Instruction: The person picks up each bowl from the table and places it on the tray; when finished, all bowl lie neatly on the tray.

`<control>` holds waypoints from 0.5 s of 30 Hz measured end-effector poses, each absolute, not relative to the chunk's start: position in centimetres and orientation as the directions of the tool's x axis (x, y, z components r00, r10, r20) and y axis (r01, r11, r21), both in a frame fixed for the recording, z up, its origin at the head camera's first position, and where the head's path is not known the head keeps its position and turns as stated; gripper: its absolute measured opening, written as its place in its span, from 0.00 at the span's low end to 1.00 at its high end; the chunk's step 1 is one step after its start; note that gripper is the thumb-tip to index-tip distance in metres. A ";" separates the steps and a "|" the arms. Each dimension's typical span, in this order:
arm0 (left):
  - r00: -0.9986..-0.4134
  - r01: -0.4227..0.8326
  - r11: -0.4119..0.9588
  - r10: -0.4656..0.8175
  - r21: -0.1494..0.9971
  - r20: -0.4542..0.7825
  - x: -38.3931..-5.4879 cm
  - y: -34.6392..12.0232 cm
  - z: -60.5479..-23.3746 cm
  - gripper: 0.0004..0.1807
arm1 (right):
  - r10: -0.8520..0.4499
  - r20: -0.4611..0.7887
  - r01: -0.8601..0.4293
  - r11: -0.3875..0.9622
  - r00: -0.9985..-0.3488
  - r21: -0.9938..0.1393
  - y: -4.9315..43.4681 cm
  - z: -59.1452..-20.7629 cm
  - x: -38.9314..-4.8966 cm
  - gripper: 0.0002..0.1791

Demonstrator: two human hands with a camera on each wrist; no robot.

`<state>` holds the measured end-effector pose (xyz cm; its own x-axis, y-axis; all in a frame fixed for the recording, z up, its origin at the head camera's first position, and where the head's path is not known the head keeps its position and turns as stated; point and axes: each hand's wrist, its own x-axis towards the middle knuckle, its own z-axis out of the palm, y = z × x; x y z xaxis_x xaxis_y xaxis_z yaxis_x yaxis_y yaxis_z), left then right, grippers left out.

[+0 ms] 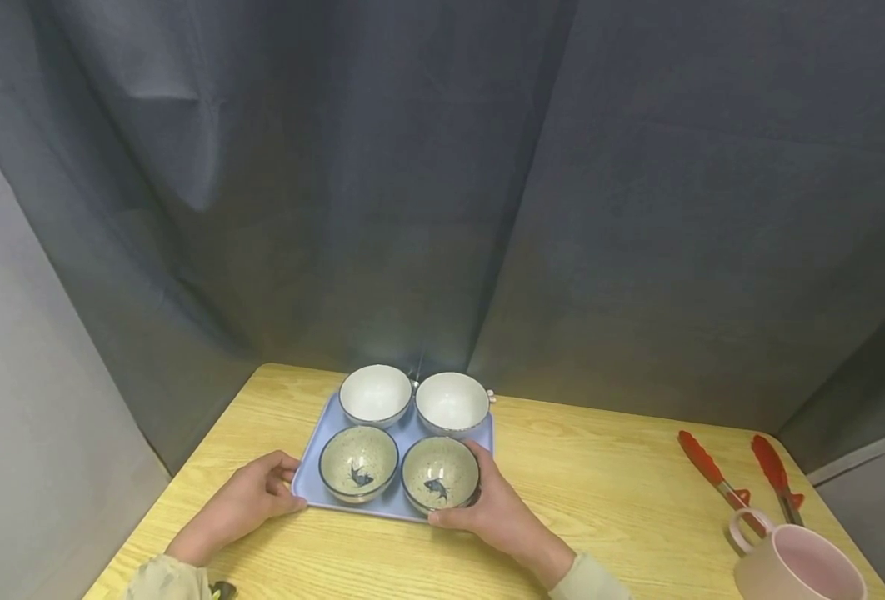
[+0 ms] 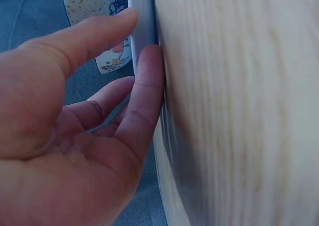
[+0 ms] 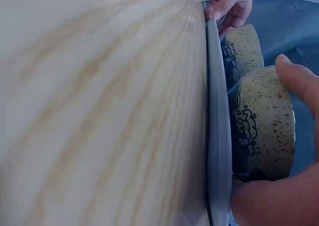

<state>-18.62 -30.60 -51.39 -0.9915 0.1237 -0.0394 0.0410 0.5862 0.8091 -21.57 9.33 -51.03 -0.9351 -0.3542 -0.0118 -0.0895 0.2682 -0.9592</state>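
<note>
A pale blue tray (image 1: 321, 442) lies on the table with two white bowls at its back, a left one (image 1: 375, 395) and a right one (image 1: 452, 403). Along its front stand two speckled bowls with a dark fish inside, one on the left (image 1: 358, 462) and one on the right (image 1: 440, 472). My left hand (image 1: 251, 498) pinches the tray's front left corner, its thumb at the rim (image 2: 143, 21) in the left wrist view. Around the front right speckled bowl curls my right hand (image 1: 498, 512), thumb in front. Part of that bowl's right side is hidden by the hand.
Tongs with red tips (image 1: 701, 457) lie on the right of the wooden table (image 1: 592, 475), with a second red tip (image 1: 770, 462) beside them. A pink mug (image 1: 768, 573) stands at the front right. Behind the table hangs a dark grey curtain (image 1: 382, 192).
</note>
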 end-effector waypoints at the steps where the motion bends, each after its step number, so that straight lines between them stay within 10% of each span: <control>1: -0.991 0.044 0.586 0.128 0.809 -0.038 -18.7 -30.5 -51.4 0.26 | -0.349 -0.015 -0.085 0.270 -0.937 -0.959 9.6 -50.9 -21.5 0.72; 15: -0.999 0.042 0.757 0.027 0.652 0.034 -18.3 -31.2 -49.2 0.22 | -0.339 0.180 -0.347 0.535 -0.923 -0.770 18.1 -47.3 -21.8 0.41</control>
